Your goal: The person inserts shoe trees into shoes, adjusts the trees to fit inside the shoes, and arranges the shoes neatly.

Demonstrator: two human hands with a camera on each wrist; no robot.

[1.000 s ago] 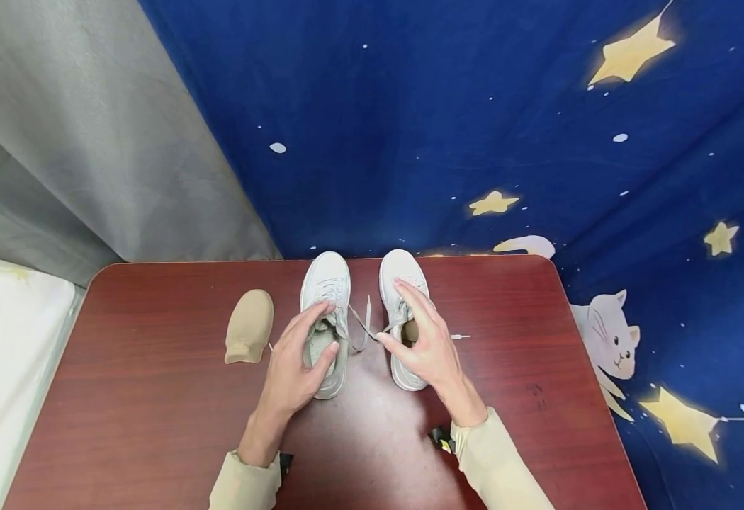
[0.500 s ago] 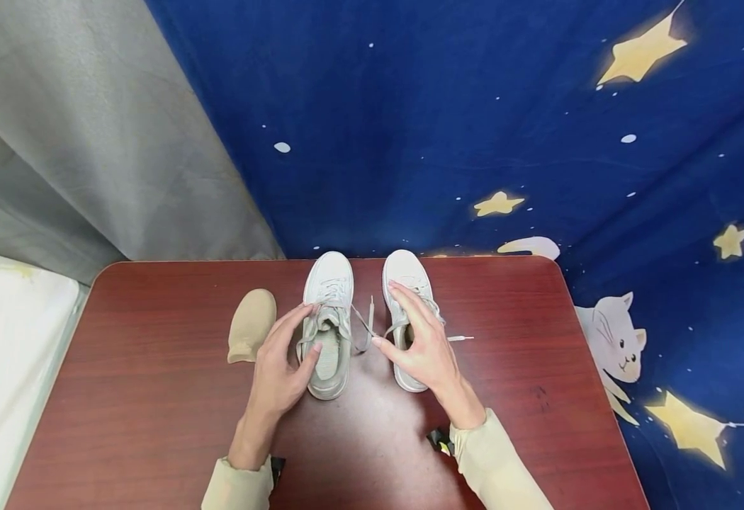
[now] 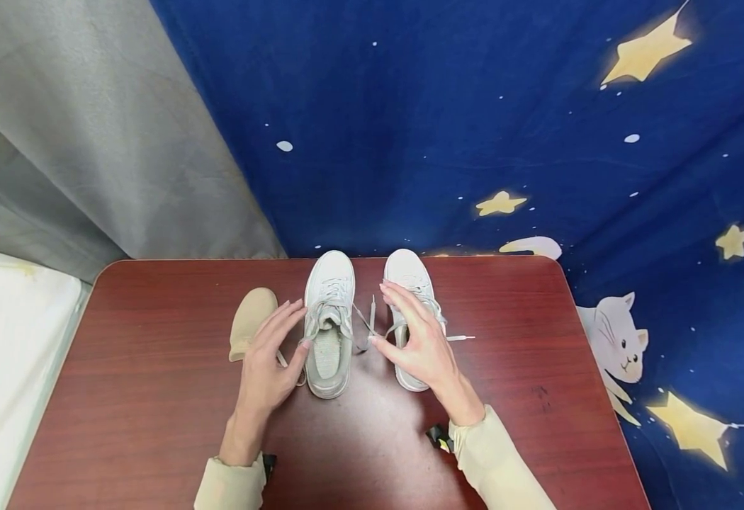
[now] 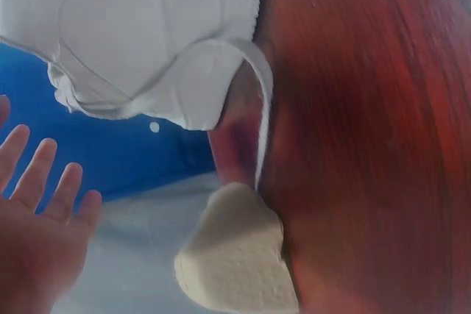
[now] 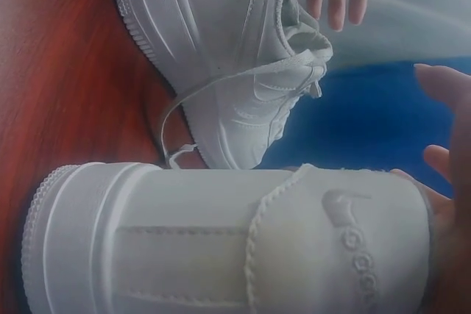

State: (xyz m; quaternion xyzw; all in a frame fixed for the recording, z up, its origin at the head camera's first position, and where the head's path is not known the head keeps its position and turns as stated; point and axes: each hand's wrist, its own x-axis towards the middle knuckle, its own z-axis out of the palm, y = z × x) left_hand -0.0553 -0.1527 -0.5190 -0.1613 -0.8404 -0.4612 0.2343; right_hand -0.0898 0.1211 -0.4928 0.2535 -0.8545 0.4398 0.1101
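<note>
Two white lace-up sneakers stand side by side, toes toward the far edge. My left hand point(image 3: 268, 365) is just left of the left sneaker point(image 3: 334, 273), fingers extended and thumb apart, holding nothing. Its fingertips come right to the sneaker's side. My right hand point(image 3: 424, 347) is over the right sneaker point(image 3: 404, 265), fingers straight and thumb spread, covering much of its opening. In the right wrist view, that sneaker's heel point(image 5: 184, 240) fills the foreground. A beige, rounded, toe-shaped piece point(image 3: 251, 319) lies beyond my left fingers, partly hidden by them.
A loose lace point(image 4: 265, 108) trails from the left sneaker toward the beige piece. Other lace ends point(image 3: 373, 312) lie between the sneakers and right of the right one. Behind the reddish wooden table point(image 3: 155, 397) hang a grey curtain point(image 3: 104, 142) and a blue starry curtain point(image 3: 372, 142).
My left hand has drawn back leftward from over the left sneaker, leaving its opening and insole uncovered. My right hand has stayed over the right sneaker, its fingers shifting slightly left.
</note>
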